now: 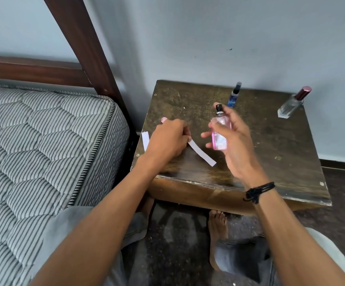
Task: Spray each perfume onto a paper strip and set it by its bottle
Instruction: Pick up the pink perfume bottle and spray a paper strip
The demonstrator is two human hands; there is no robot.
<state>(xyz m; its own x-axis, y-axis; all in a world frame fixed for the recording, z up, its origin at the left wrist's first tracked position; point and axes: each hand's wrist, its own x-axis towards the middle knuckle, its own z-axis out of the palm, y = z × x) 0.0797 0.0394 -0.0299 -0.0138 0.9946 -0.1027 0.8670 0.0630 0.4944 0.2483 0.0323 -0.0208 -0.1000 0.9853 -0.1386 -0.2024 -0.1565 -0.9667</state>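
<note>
My right hand [232, 137] grips a pink perfume bottle [220, 133] with a black spray nozzle, held upright above the worn wooden table [270, 145], index finger over the nozzle. My left hand [168, 141] pinches one end of a white paper strip [202, 153], which slants down to the right just left of the bottle. A small blue bottle [234, 96] with a black cap stands at the table's back. A clear bottle [292, 103] with a dark red cap stands at the back right. More white strips [145, 140] lie at the table's left edge.
A pink cap [163, 120] lies on the table behind my left hand. A striped mattress [43, 151] and dark wooden bed frame [81, 38] are close on the left. The wall stands right behind the table. My bare feet are under the front edge.
</note>
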